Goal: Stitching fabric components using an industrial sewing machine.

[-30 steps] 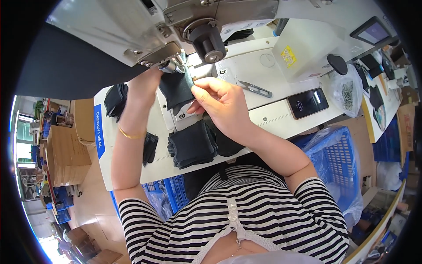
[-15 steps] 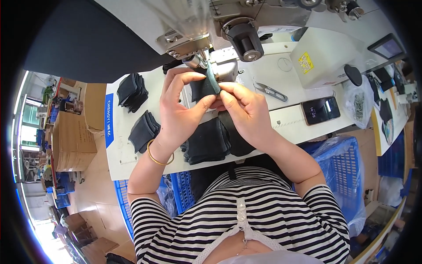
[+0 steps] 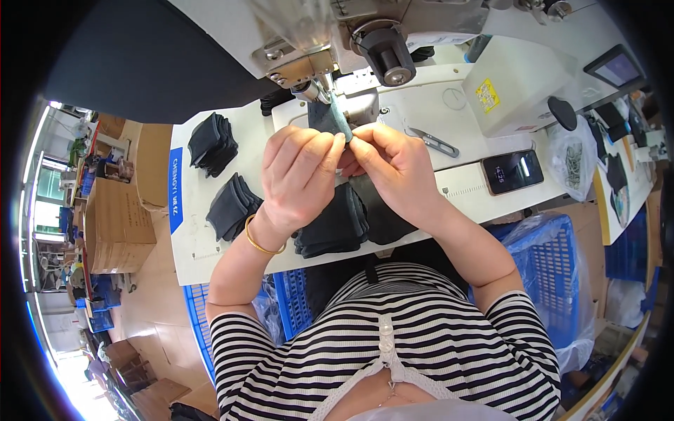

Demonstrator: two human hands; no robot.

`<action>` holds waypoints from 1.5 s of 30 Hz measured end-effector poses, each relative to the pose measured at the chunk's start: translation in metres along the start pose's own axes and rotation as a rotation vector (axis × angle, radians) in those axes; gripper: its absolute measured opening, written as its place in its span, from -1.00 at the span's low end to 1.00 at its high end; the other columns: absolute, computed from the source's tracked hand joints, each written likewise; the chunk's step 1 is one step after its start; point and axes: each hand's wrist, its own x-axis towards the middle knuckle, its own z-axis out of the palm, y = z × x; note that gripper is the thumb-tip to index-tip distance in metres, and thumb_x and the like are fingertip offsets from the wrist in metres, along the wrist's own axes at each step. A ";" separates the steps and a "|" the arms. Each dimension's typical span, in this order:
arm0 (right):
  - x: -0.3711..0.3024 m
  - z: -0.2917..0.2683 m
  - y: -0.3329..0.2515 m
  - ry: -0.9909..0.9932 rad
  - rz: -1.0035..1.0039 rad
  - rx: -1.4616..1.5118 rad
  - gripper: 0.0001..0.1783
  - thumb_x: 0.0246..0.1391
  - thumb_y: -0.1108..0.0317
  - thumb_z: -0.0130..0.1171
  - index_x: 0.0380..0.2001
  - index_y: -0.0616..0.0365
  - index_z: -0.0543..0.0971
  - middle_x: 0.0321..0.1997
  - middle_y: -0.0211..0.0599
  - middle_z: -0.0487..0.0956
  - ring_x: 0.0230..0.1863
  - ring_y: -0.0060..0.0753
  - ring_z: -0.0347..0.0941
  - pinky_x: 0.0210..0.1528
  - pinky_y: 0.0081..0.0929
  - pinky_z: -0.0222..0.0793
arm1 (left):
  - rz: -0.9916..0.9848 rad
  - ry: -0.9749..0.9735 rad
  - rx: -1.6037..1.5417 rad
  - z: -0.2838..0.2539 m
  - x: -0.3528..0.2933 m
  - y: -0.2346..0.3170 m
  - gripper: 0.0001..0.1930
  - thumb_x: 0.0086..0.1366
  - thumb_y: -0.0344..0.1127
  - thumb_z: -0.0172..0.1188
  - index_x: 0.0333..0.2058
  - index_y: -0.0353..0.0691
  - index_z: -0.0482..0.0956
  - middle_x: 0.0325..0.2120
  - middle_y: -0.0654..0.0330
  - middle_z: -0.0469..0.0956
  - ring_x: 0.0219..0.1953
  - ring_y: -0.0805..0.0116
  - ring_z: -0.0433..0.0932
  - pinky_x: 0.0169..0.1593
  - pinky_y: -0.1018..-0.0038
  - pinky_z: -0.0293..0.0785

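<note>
A dark fabric piece [image 3: 328,121] with a greenish edge runs under the presser foot of the sewing machine [image 3: 312,88]. My left hand [image 3: 298,175] is closed on its near end, thumb and fingers pinched together. Right beside it, my right hand [image 3: 393,165] pinches the same end at the greenish edge. The fingertips of both hands nearly touch. Below my hands lies a stack of dark fabric pieces [image 3: 331,228], partly covered by the left hand. Another dark fabric [image 3: 379,214] sits under my right wrist.
Two more stacks of dark pieces, one farther [image 3: 210,144] and one nearer [image 3: 234,207], lie on the left of the white table [image 3: 189,245]. Thread snips [image 3: 435,143] and a phone [image 3: 512,172] lie to the right. Blue baskets [image 3: 547,274] stand below the table edge.
My left hand has moved from spread along the fabric's left side to a pinch at its near end, beside the right hand. The right hand has barely moved.
</note>
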 end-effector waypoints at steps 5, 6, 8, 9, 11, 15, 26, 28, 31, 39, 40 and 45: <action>0.001 0.000 -0.001 -0.003 -0.010 -0.003 -0.76 0.27 0.34 0.07 -0.34 0.32 0.57 -0.48 -0.22 0.66 -0.43 -0.49 0.64 -0.37 -0.57 0.50 | 0.106 -0.047 0.049 -0.003 0.001 -0.001 -0.55 -0.32 -0.46 0.21 -0.30 -0.44 0.65 -0.35 0.12 0.56 -0.32 0.25 0.56 -0.15 0.31 0.52; 0.002 0.002 -0.002 0.012 0.003 0.016 -0.76 0.25 0.34 0.08 -0.37 0.32 0.56 -0.50 -0.22 0.65 -0.46 -0.50 0.64 -0.39 -0.57 0.49 | 0.105 -0.048 0.051 -0.004 0.000 0.000 -0.55 -0.32 -0.46 0.21 -0.30 -0.44 0.65 -0.35 0.12 0.56 -0.32 0.25 0.56 -0.15 0.31 0.52; 0.003 0.002 -0.006 0.022 0.015 0.036 -0.76 0.23 0.34 0.10 -0.40 0.32 0.56 -0.52 -0.22 0.64 -0.48 -0.50 0.63 -0.41 -0.57 0.49 | 0.113 -0.066 0.048 -0.006 0.001 0.001 -0.73 -0.11 -0.63 0.26 -0.33 -0.40 0.69 -0.37 0.12 0.58 -0.32 0.21 0.59 -0.18 0.28 0.53; 0.005 0.000 -0.008 0.010 0.032 -0.032 -0.77 0.19 0.35 0.11 -0.42 0.32 0.56 -0.55 -0.23 0.63 -0.51 -0.51 0.61 -0.43 -0.57 0.48 | 0.112 -0.067 0.050 -0.006 0.001 0.001 -0.73 -0.11 -0.63 0.26 -0.33 -0.40 0.69 -0.37 0.12 0.58 -0.32 0.21 0.59 -0.18 0.28 0.53; 0.005 0.000 -0.012 -0.005 0.048 -0.100 -0.78 0.16 0.36 0.12 -0.45 0.31 0.56 -0.57 -0.24 0.62 -0.54 -0.52 0.59 -0.46 -0.57 0.47 | 0.104 -0.101 0.048 -0.009 0.001 0.001 -0.72 -0.11 -0.64 0.25 -0.32 -0.39 0.69 -0.36 0.13 0.58 -0.31 0.22 0.59 -0.17 0.30 0.52; 0.004 0.002 -0.017 0.037 0.047 -0.128 -0.80 0.13 0.38 0.12 -0.48 0.30 0.55 -0.64 -0.30 0.58 -0.59 -0.57 0.54 -0.49 -0.58 0.44 | -0.052 -0.142 0.042 -0.011 0.004 0.009 -0.72 -0.10 -0.64 0.26 -0.31 -0.37 0.69 -0.35 0.14 0.59 -0.32 0.23 0.58 -0.17 0.33 0.51; 0.006 0.006 -0.012 0.064 0.057 -0.058 -0.75 0.21 0.33 0.07 -0.47 0.27 0.57 -0.67 -0.34 0.55 -0.61 -0.62 0.50 -0.53 -0.61 0.38 | 0.034 -0.007 0.081 -0.002 -0.005 -0.003 -0.73 -0.08 -0.63 0.31 -0.31 -0.35 0.71 -0.36 0.16 0.61 -0.33 0.27 0.59 -0.18 0.37 0.51; 0.008 0.008 -0.010 0.067 0.039 -0.062 -0.73 0.22 0.32 0.05 -0.47 0.26 0.58 -0.68 -0.35 0.55 -0.63 -0.62 0.48 -0.55 -0.59 0.34 | 0.038 -0.004 0.086 -0.002 -0.006 -0.005 -0.73 -0.08 -0.64 0.30 -0.31 -0.35 0.71 -0.36 0.16 0.61 -0.33 0.27 0.59 -0.18 0.37 0.52; 0.011 0.008 -0.007 0.069 0.014 -0.048 -0.73 0.23 0.32 0.04 -0.47 0.27 0.58 -0.68 -0.36 0.54 -0.65 -0.63 0.43 -0.56 -0.58 0.31 | 0.049 0.002 0.091 0.000 -0.006 -0.010 -0.74 -0.07 -0.63 0.30 -0.32 -0.35 0.70 -0.36 0.16 0.61 -0.33 0.27 0.59 -0.19 0.38 0.52; 0.016 0.011 -0.007 0.068 0.050 -0.008 -0.76 0.24 0.34 0.05 -0.39 0.28 0.60 -0.69 -0.37 0.54 -0.66 -0.69 0.38 -0.58 -0.61 0.24 | 0.054 0.038 0.099 0.009 -0.006 -0.025 -0.75 -0.07 -0.63 0.31 -0.33 -0.36 0.69 -0.36 0.15 0.61 -0.32 0.26 0.60 -0.17 0.37 0.52; 0.014 0.011 -0.007 0.069 0.061 0.013 -0.77 0.23 0.34 0.06 -0.37 0.28 0.61 -0.69 -0.38 0.54 -0.66 -0.70 0.38 -0.59 -0.62 0.23 | 0.062 0.039 0.104 0.011 -0.006 -0.027 -0.75 -0.07 -0.63 0.31 -0.33 -0.36 0.69 -0.36 0.15 0.60 -0.32 0.25 0.60 -0.17 0.36 0.52; 0.009 0.012 -0.007 0.058 0.087 -0.004 -0.77 0.23 0.35 0.06 -0.35 0.28 0.62 -0.68 -0.39 0.54 -0.65 -0.71 0.40 -0.57 -0.63 0.26 | 0.095 0.075 0.139 0.019 -0.008 -0.038 -0.67 -0.17 -0.49 0.25 -0.30 -0.37 0.67 -0.33 0.15 0.59 -0.29 0.25 0.58 -0.11 0.29 0.52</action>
